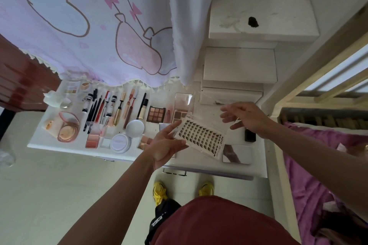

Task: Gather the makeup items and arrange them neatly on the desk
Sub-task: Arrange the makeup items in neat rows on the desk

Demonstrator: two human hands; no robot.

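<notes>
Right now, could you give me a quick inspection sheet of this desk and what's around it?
Surface: white desk, mostly covered on its left and middle.
Job's things: pencils and tubes in a row; brown palette; two white jars; blush; pink compact; lash tray held above the desk.
Clutter: small black box and a mirrored case on the right side.
Grippers: left hand holds the lash tray's left edge; right hand is open, beside a clear lid.
Cables: nothing seen.
Surroundings: cartoon curtain behind the desk, white steps, purple bedding to the right.
</notes>
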